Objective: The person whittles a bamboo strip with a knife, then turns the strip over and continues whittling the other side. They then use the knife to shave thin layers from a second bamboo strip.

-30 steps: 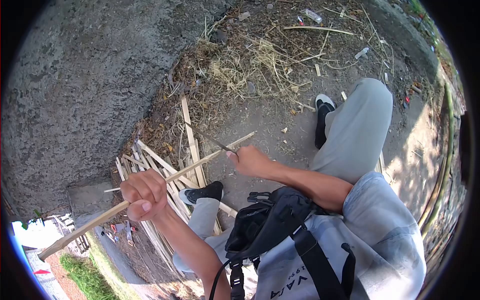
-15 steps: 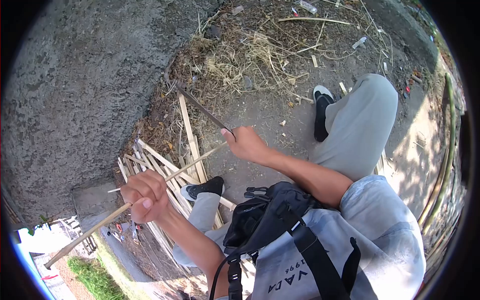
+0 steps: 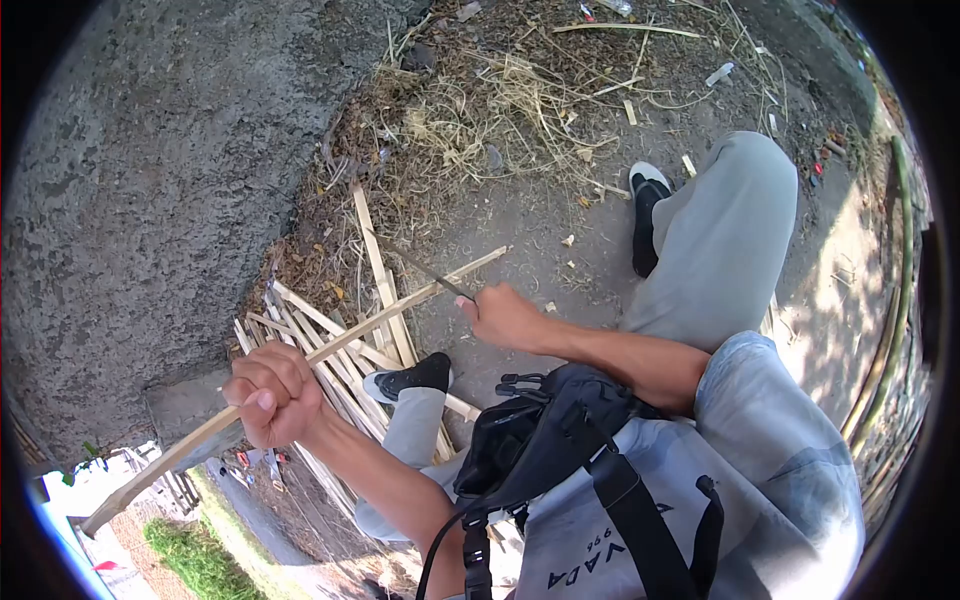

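A long pale wooden strip (image 3: 390,313) runs diagonally from the lower left to the middle of the view, with my left hand (image 3: 272,394) closed around it. My right hand (image 3: 505,318) is closed on the handle end of a knife with a long dark blade (image 3: 425,268). The blade points up and left and crosses the strip near its far end. Whether blade and strip touch is hard to tell. My fingers hide the knife's handle.
Below the strip lies a pile of split wooden strips (image 3: 335,400) beside my shoe (image 3: 412,382). Dry shavings (image 3: 520,100) cover the ground ahead. A rough concrete block (image 3: 170,190) stands at the left. Long poles (image 3: 890,330) lie at the right.
The strip has turned, showing a broader face, and its far end now extends beyond the blade. My right hand has moved slightly right and down with the knife. My left hand has shifted slightly left.
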Available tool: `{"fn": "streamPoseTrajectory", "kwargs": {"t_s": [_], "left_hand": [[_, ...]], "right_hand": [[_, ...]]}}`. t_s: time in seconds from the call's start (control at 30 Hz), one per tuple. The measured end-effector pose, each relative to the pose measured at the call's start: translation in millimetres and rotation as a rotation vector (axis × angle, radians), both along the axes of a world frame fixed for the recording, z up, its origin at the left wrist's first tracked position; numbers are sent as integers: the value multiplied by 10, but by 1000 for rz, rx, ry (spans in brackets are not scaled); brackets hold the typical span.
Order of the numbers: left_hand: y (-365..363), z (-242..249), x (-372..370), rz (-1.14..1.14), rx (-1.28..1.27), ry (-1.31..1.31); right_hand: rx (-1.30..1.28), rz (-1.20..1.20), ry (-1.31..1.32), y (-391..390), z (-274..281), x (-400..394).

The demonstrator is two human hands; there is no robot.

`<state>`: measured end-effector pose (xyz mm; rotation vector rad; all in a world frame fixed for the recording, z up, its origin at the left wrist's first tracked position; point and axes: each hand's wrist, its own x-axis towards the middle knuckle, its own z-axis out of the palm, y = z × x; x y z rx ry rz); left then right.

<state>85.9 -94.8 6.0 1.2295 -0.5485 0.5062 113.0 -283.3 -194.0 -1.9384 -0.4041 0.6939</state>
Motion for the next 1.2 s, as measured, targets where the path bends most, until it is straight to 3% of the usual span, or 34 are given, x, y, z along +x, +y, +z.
{"fn": "streamPoseTrajectory", "kwargs": {"t_s": [0.07, 0.2, 0.43, 0.5, 0.57, 0.73, 0.83, 1.03, 1.13, 1.2], "left_hand": [[-3, -5, -41, -17, -18, 12], [25, 3, -56, -34, -4, -4], [36, -27, -131, -50, -38, -7], [71, -25, -138, -51, -54, -1], [94, -15, -122, -42, -55, -26], [135, -45, -100, -52, 1, -3], [180, -32, -83, -44, 1, 0], [131, -30, -13, -59, -3, -12], [121, -17, 3, -37, -36, -4], [130, -13, -12, -12, -37, -7]], "right_hand": [[5, 22, -33, -16, 102, -43], [2, -19, 26, 35, -327, -33], [-29, 41, 57, 40, -26, -74], [-43, -11, 67, 80, -548, -71], [-25, -40, 44, 119, -647, 50], [6, 45, 46, 96, -37, -36], [-55, -60, 92, 122, -559, 14], [-47, 26, 55, 145, -350, 87], [-122, -53, 54, 113, -463, -5], [-155, -39, 102, 56, -850, 65]]}}
